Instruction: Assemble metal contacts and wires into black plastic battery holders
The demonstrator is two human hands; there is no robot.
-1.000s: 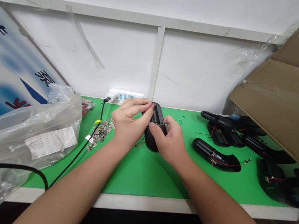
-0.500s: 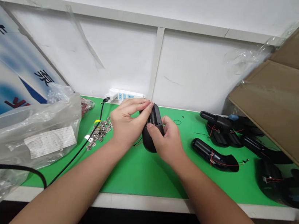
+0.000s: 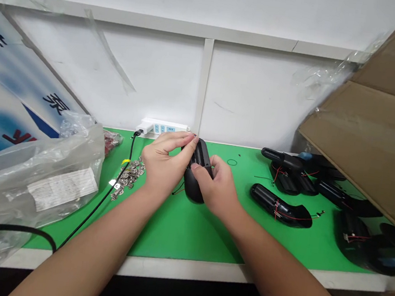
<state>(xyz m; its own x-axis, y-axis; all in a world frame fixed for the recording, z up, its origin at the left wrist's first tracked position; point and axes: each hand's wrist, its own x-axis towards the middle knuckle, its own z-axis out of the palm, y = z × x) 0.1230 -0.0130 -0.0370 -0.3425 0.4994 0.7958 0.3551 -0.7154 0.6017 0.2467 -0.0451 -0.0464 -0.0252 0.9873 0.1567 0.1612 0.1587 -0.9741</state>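
Note:
My right hand (image 3: 220, 185) is closed round a black plastic housing (image 3: 194, 189), its thumb lying across the front. The housing stands tilted over the green mat, its rounded end low and its hollow side facing me. At its upper left edge my left hand (image 3: 167, 158) makes a pinch, thumb against fingertips. Whatever sits between those fingertips is too small or hidden to make out. A thin wire (image 3: 178, 189) shows just below, left of the housing. Small metal plates (image 3: 130, 173) lie in a loose pile left of my left wrist.
More black housings with red wires (image 3: 280, 206) lie at the right, beneath a leaning cardboard box (image 3: 368, 122). A plastic bag (image 3: 73, 151) with a paper label, a black cable (image 3: 96, 210) and a white power strip (image 3: 166, 127) are on the left and back of the green mat (image 3: 189, 234).
The whole view has shifted slightly. Both hands keep nearly the same hold on the housing, with no clear movement of its parts.

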